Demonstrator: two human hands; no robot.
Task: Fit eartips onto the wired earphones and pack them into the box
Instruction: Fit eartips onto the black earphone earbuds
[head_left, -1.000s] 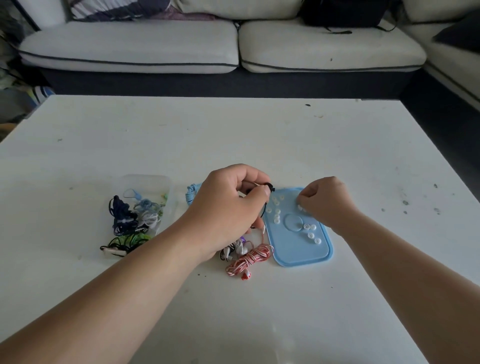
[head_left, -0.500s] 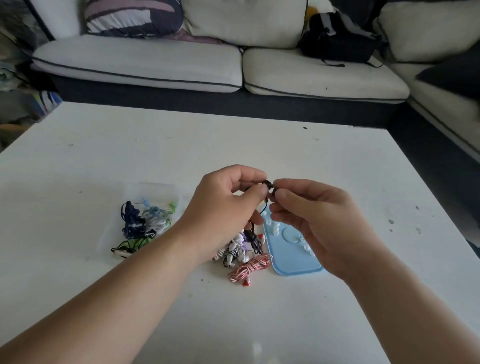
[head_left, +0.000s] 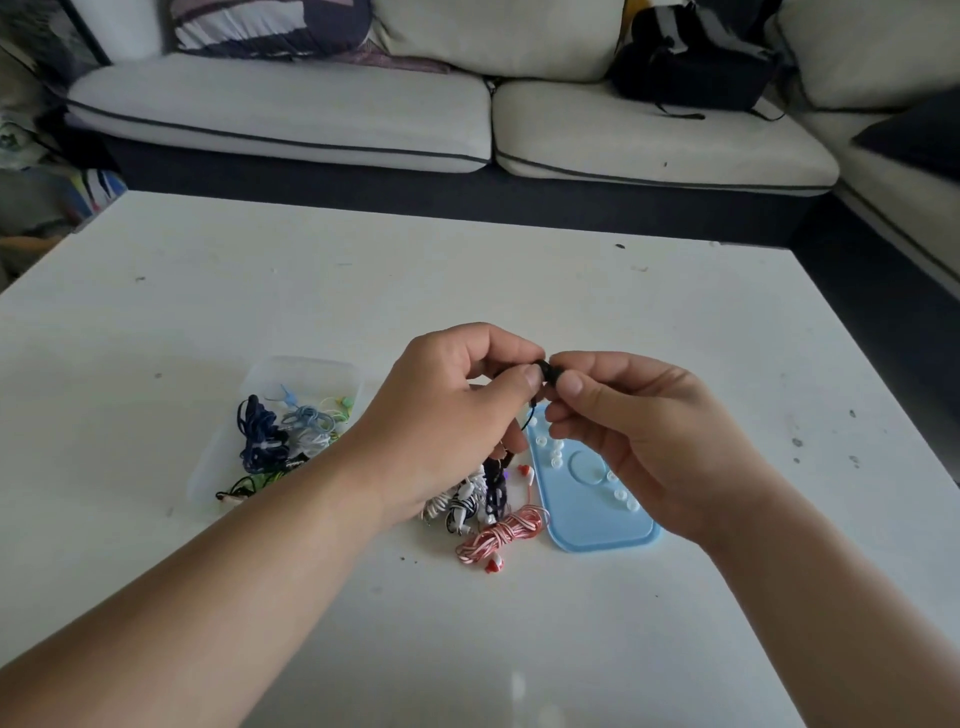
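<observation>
A small black earbud (head_left: 545, 370) is being pinched between the left hand (head_left: 457, 415) and the right hand (head_left: 634, 431), above the white table (head_left: 363, 291).

The bud's body is being gripped by the left thumb and curled fingers, its thin cable hanging down. Its tip is being pinched by the right thumb and forefinger; whether an eartip is being held there cannot be told. The bud is being judged light, hard and slippery, and best held by its body, not the limp cable. The translucent white silicone eartips (head_left: 557, 446) lying on the flat light-blue plastic lid (head_left: 597, 525) are being judged soft, springy and easily flicked away. The clear plastic box (head_left: 311, 364) is sitting to the left, well apart from every table edge, and bare tabletop is being left on all sides.
</observation>
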